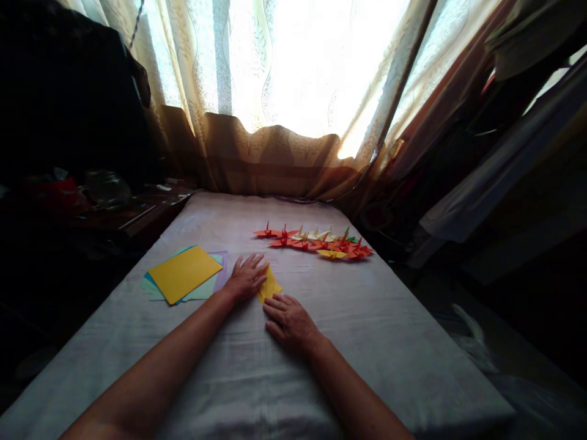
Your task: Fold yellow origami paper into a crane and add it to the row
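Observation:
A folded piece of yellow paper (270, 285) lies flat on the cloth-covered table, between my two hands. My left hand (247, 278) rests over its left edge, palm down with the fingers stretched out. At its lower right edge, the fingertips of my right hand (291, 321) press on the paper, fingers extended. Part of the yellow paper is hidden under both hands. To the left of my left hand is a stack of coloured paper sheets (186, 275), yellow on top, with blue, pale green and purple edges showing below.
Several folded paper cranes (321, 243), red, orange, yellow, cream and green, stand in rows at the far right of the table (389, 366). A dark side table with a glass jar (107, 188) is at the left. Curtains (275, 146) hang behind; clothes (499, 165) hang at right.

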